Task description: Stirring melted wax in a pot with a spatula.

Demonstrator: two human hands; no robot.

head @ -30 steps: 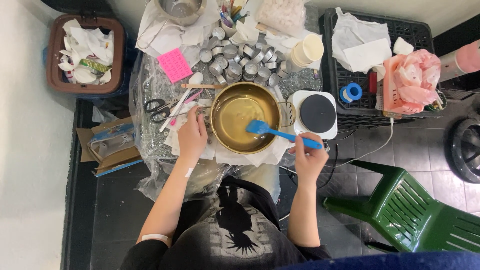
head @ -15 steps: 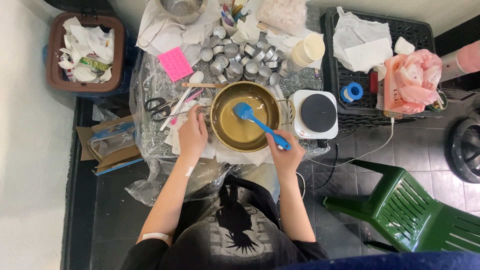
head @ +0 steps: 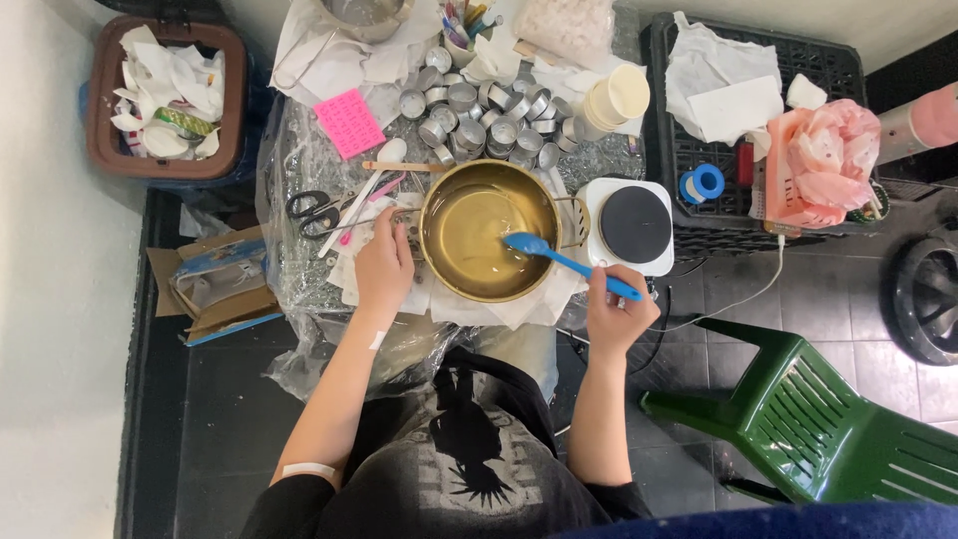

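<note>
**Spatula swings back to the pot's right side**

Since half a second ago, the right hand [head: 619, 317] has drawn outward, clenched around the blue spatula [head: 569, 262], whose blade sits in the golden pot [head: 489, 243] beyond the knuckles. The left hand [head: 384, 268] grips the pot's near rim. Hot liquid could slop over if the steadying hand slips.

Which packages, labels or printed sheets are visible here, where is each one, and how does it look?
Pink printed sheet: table, left of the metal cups; square.
Cardboard box: floor, left of the table; brown with blue edges, open.
Plastic bag: table's far edge; clear, whitish contents.
No screens.
</note>
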